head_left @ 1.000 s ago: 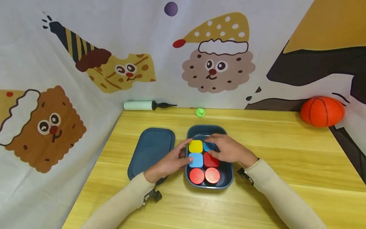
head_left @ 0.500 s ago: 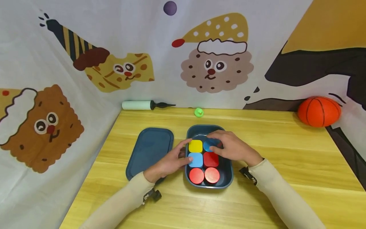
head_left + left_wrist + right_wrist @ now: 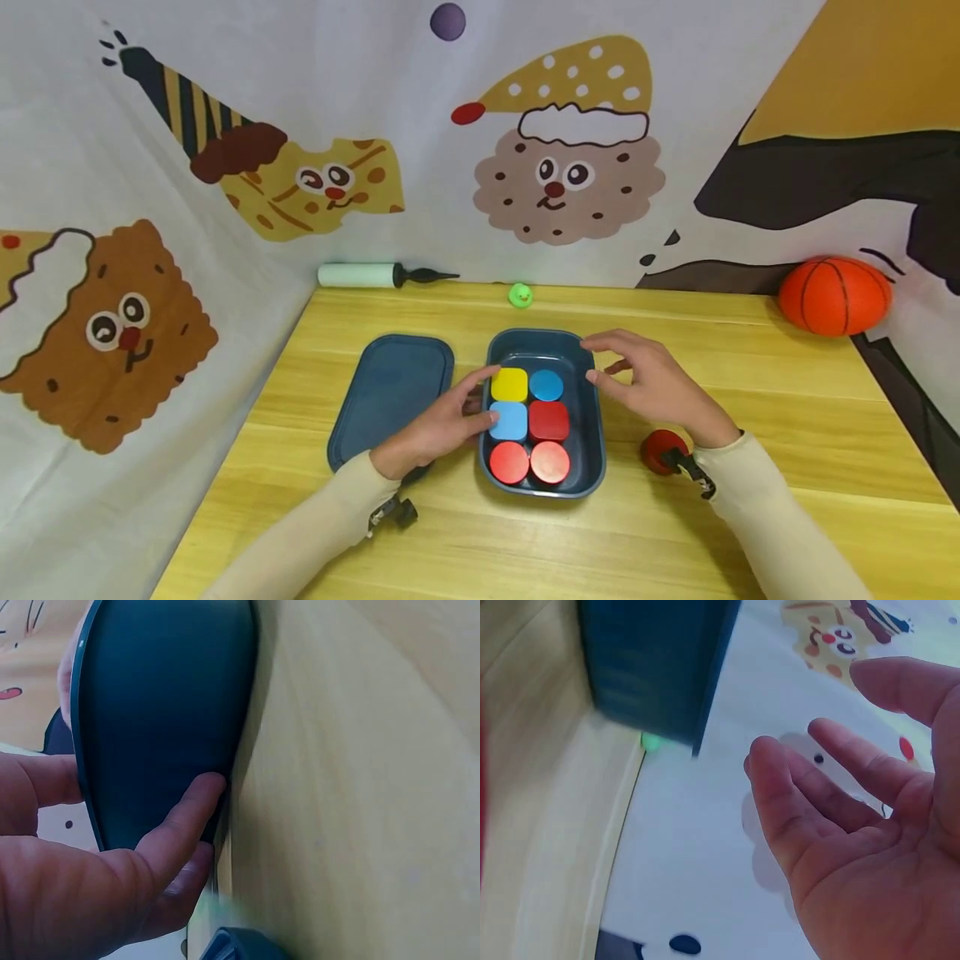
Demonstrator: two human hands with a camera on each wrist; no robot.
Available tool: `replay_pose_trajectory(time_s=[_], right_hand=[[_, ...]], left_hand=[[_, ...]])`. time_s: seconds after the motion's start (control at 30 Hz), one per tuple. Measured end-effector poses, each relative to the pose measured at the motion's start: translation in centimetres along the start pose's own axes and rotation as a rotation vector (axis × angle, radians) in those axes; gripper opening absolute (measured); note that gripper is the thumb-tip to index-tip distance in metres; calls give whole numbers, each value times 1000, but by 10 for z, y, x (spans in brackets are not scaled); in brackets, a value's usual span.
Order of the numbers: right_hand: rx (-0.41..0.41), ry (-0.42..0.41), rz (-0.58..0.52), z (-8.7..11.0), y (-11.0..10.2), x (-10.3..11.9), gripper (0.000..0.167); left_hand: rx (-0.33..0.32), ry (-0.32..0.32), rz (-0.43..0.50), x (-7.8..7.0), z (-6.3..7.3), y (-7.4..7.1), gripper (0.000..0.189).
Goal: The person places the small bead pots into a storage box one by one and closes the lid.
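Observation:
A dark blue lunch box [image 3: 540, 343] stands on the table, holding several coloured pieces. Inside are a yellow square [image 3: 509, 385], a blue round [image 3: 546, 385], a light blue square [image 3: 508, 422], a red square [image 3: 549, 420] and two red rounds [image 3: 509, 462] at the near end. My left hand [image 3: 435, 429] grips the left wall: in the left wrist view fingers [image 3: 184, 825] lie against the outside while another digit crosses the rim. My right hand [image 3: 652, 379] hovers just right of the box, fingers spread and holding nothing.
A dark blue lid [image 3: 393, 392] lies left of the box. Under the right wrist is a red round piece [image 3: 660, 451]. Along the back are a pale green pump [image 3: 360, 275], a green toy duck [image 3: 521, 295] and an orange ball [image 3: 835, 296] at the right.
My right hand has let go of the blue round piece and moved right, out of the box. The red round piece beneath the wrist has come into view. My left hand stays put.

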State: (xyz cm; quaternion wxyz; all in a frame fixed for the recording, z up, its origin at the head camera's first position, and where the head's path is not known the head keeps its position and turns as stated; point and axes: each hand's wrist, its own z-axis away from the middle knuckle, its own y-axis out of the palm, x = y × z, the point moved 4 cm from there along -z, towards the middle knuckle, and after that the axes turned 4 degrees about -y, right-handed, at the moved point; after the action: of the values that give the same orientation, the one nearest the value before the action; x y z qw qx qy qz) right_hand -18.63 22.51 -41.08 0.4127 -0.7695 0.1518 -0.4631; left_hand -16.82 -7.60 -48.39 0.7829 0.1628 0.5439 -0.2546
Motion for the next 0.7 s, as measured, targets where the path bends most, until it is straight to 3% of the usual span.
replay_pose_trajectory(time_s=[0.37, 0.5, 0.7], right_hand=[[-108, 6, 41, 35, -27, -19, 38], [-89, 21, 22, 52, -26, -28, 37], [5, 85, -16, 80, -18, -42, 41]], left_hand=[[-7, 14, -17, 1, 1, -3, 72], [-13, 11, -26, 1, 4, -3, 73], [-21, 16, -28, 2, 5, -2, 73]])
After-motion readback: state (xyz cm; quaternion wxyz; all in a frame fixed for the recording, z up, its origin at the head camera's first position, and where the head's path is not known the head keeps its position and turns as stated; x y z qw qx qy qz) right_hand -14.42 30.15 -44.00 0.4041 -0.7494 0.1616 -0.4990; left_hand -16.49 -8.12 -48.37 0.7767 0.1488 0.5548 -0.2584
